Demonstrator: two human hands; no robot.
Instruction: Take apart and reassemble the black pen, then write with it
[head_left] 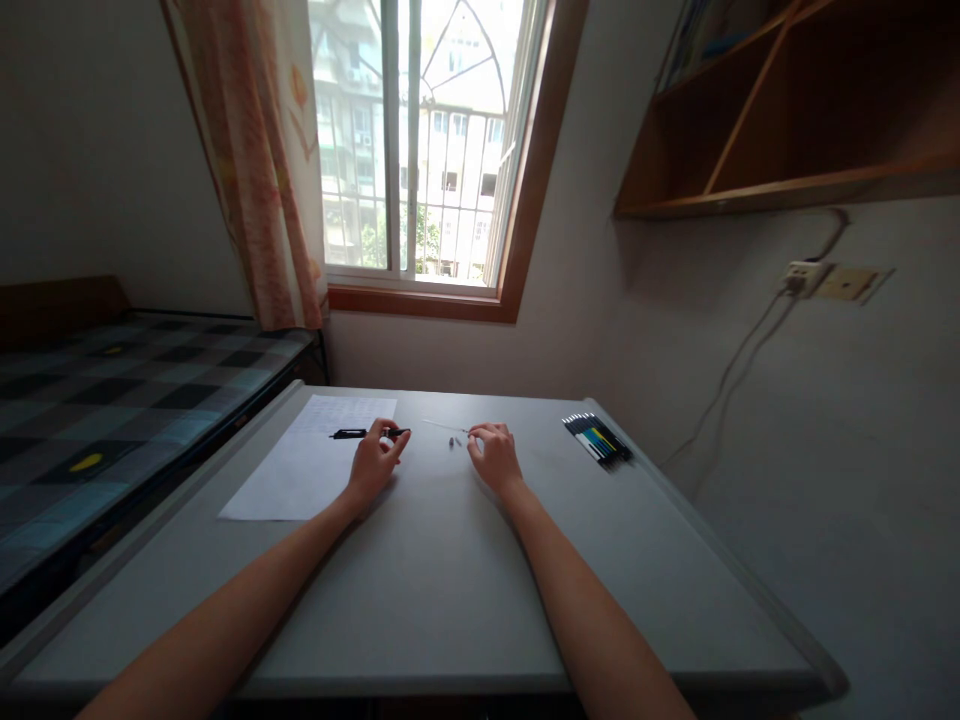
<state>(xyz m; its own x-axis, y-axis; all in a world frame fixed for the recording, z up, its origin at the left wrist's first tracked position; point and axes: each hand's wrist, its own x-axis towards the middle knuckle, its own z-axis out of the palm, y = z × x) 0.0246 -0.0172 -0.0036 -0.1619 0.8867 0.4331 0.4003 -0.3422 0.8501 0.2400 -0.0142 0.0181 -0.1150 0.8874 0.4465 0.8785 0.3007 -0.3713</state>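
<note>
My left hand is closed on a black pen barrel, held level over the right edge of a white paper sheet. Thin and clear, a pen refill has its right end between the fingertips of my right hand, and it points left. Two small pen parts lie on the grey-white table between my hands. To the right, a row of black pens in a pack rests on the table.
A bed with a checked cover stands at the left. Behind the table are a curtain and a barred window. A wooden shelf and a socket with a plugged cable are on the right wall.
</note>
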